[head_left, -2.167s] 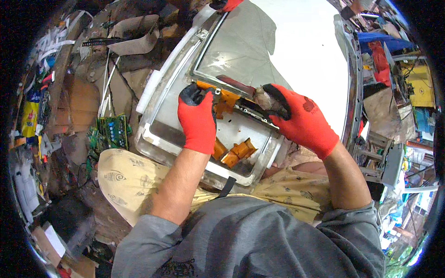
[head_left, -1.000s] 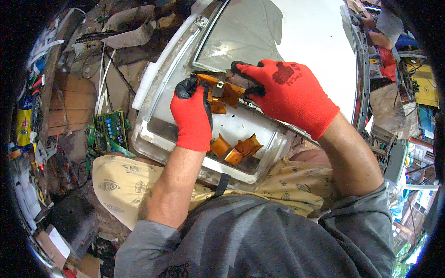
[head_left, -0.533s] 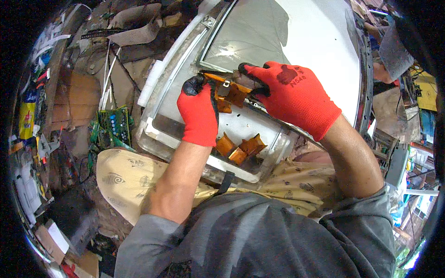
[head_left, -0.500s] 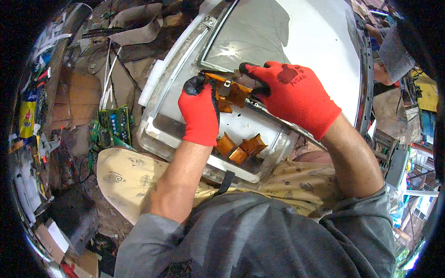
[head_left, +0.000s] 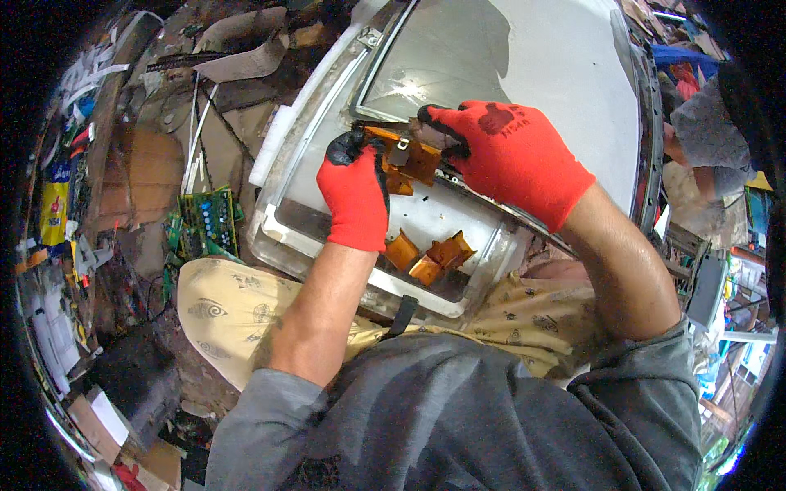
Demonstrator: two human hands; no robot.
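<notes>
Off to the left, a green circuit board (head_left: 209,222) lies among the scrap, just beside the person's knee.

Next comes the left hand (head_left: 356,192), in a red glove with black fingertips. Its thumb and fingers pinch the left end of an amber piece (head_left: 424,166), bent and translucent, with a small pale clip (head_left: 403,143) on it. The piece is up over the panel (head_left: 446,219), between the two hands.

Below it, well clear of both gloves, some loose scraps (head_left: 401,250) of the same amber stuff lie together near the white rim (head_left: 434,303); whether they are joined I can't tell.

Further right is the right hand (head_left: 520,159), forefinger stretched out and thumb lower, both by the piece's right end. Something brownish sits between them, but I can't tell what, nor whether they grip it. A dark strip (head_left: 476,193) runs down beneath that glove.

I'd call the work partway along: the scraps lie apart, while the piece in hand isn't put down, and I can't see whether it is free of the strip.
</notes>
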